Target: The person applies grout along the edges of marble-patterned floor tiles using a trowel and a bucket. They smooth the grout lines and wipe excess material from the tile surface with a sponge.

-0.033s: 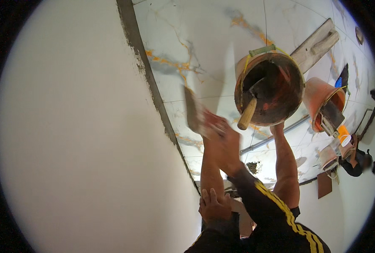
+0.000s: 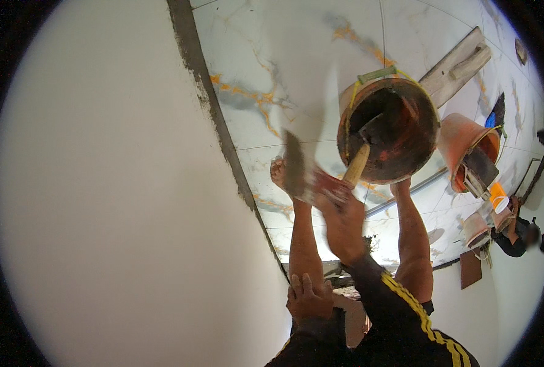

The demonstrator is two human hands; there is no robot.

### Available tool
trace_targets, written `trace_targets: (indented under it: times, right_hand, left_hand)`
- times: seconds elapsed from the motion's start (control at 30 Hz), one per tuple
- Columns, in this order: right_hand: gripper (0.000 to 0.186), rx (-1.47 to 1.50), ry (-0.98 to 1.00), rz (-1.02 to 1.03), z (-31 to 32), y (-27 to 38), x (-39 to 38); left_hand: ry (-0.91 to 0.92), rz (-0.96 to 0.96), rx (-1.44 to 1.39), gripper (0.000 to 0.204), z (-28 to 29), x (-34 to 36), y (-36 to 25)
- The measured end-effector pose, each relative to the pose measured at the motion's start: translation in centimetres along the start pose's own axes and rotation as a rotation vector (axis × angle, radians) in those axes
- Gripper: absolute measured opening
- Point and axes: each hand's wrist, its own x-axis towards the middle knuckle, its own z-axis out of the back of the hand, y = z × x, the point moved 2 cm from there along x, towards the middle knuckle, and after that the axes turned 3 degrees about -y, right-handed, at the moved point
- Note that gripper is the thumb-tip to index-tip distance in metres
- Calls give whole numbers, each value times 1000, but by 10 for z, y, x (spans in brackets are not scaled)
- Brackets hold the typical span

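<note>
Tool (image 2: 296, 164), one, flat grey blade with a reddish part next to it, is gripped in your right hand (image 2: 343, 223), its outline smeared by blur. It hangs over the tiled floor (image 2: 308, 55), beside your left foot (image 2: 277, 173) and left of the nearest bucket (image 2: 429, 137). Your left hand (image 2: 310, 300) grips nothing; its fingers lie spread on your left leg (image 2: 305, 241), near the knee. You have two bare legs in view, one on each side of your right forearm.

Four buckets can be counted. The nearest has one green grip on its yellow handle, and one wooden handle (image 2: 358, 164) leans out over its rim, close to your right hand; whether they touch, you cannot tell. A second, orange bucket (image 2: 455, 140) stands to its right with tools inside, and two smaller ones (image 2: 475, 228) sit farther off, near one other person (image 2: 511, 240). Two pieces of wood (image 2: 444, 82) lie beyond the nearest bucket. One white wall (image 2: 113, 183) fills your left side.
</note>
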Motion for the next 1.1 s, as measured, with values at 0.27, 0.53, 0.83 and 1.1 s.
trace_targets:
  times: [0.27,0.53,0.83,1.1]
  right_hand:
    - [42,266,-201,-29,170,-8,21]
    - [41,551,-185,-95,222,-24,44]
    - [37,573,-145,-89,270,-18,55]
    - [32,629,-345,-79,315,-21,63]
  left_hand:
    - [-165,-176,-278,69,-30,47,-10]
    - [-306,-319,-442,70,55,141,-161]
    - [-298,-306,-143,62,33,171,-242]
    - [23,-488,127,46,39,219,-276]
